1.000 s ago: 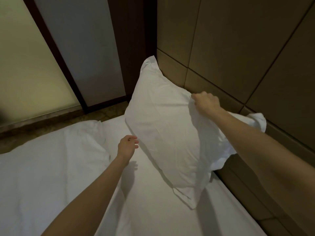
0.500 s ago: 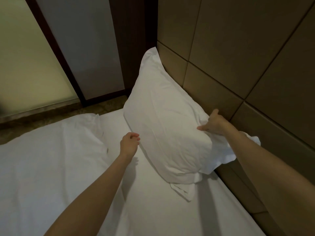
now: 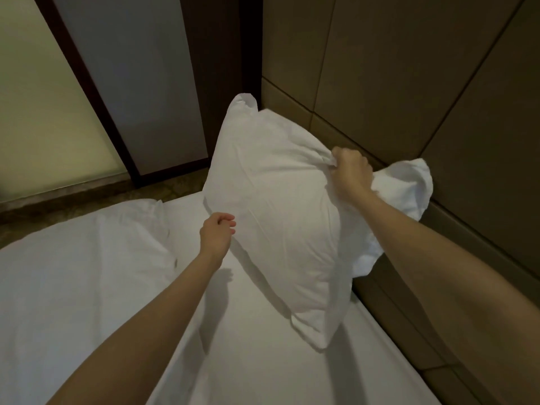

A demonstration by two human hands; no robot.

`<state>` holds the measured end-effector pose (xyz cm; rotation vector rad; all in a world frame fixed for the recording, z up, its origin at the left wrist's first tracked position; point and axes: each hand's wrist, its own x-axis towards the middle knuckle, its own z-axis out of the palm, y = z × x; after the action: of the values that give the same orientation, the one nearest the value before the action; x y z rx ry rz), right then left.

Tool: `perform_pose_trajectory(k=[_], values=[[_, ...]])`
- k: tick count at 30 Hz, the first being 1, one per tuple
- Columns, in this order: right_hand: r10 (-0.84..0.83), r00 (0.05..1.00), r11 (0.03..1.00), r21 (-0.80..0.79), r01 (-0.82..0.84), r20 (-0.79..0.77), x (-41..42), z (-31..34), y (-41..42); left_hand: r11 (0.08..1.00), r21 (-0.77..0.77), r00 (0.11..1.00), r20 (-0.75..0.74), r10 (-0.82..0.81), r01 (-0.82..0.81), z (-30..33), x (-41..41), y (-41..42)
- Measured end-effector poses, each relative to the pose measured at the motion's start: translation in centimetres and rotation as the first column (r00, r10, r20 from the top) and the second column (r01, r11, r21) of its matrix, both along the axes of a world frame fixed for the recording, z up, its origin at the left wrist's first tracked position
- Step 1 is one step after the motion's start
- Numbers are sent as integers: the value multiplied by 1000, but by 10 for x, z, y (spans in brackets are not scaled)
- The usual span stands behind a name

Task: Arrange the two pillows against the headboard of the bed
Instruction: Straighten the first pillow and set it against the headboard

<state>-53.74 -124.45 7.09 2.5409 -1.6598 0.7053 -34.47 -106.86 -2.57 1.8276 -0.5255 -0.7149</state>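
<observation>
One white pillow (image 3: 280, 229) stands tilted on the bed (image 3: 248, 361), w/ its far edge close to the padded headboard (image 3: 394, 83). Right hand (image 3: 350, 171) is fisted, gripping a bunch of its top edge. Left hand (image 3: 217, 232) hangs loosely curled, empty, just beside the pillow's lower-left side. Duvet (image 3: 73, 273) lies at left.

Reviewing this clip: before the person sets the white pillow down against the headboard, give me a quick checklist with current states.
1. Right hand grips the white fabric pillow at its upper edge: ok.
2. Left hand supports the pillow: not ok, loosely curled beside its lower left edge, contact unclear.
3. Pillow seated on the white bed sheet: cannot tell, only the bottom corner is near it.
4. Pillow flush with the tan panelled headboard: not ok, tilted.
5. Second white pillow at the headboard: not ok, lying flat at left.
</observation>
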Motion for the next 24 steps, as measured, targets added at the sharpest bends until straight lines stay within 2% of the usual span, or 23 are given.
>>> perform_pose_trajectory(k=[2, 7, 9, 11, 13, 14, 15, 18, 21, 24], values=[[-15, 996, 998, -67, 9, -92, -5, -6, 3, 1000, 19, 1000, -15, -8, 8, 1, 0, 1], [-70, 944, 997, -46, 59, -323, -45, -40, 15, 995, 80, 998, -47, -49, 53, -4, -7, 8], [-85, 916, 994, -91, 53, -393, -54, -48, 23, 996, 78, 998, -42, -49, 52, 1, -10, 8], [-33, 903, 991, -132, -26, -429, -58, -48, 30, 995, 75, 997, -26, -71, 72, 11, -12, 10], [144, 816, 980, -35, -197, -560, -69, -49, 37, 989, 84, 993, 1, -119, 118, 22, -14, 16], [199, 761, 976, 53, -213, -618, -76, -50, 42, 985, 99, 989, 19, -146, 143, 29, -14, 21], [204, 740, 979, 142, -147, -641, -83, -50, 46, 979, 120, 985, 34, -170, 165, 36, -14, 27], [122, 763, 943, 314, 111, -635, -95, -35, 65, 969, 157, 979, 41, -199, 191, 56, -12, 53], [154, 810, 962, 272, 8, -566, -91, -13, 92, 972, 148, 981, 26, -191, 185, 76, -12, 81], [183, 890, 971, 219, -96, -418, -83, 10, 128, 976, 127, 982, 41, -183, 176, 98, -17, 112]])
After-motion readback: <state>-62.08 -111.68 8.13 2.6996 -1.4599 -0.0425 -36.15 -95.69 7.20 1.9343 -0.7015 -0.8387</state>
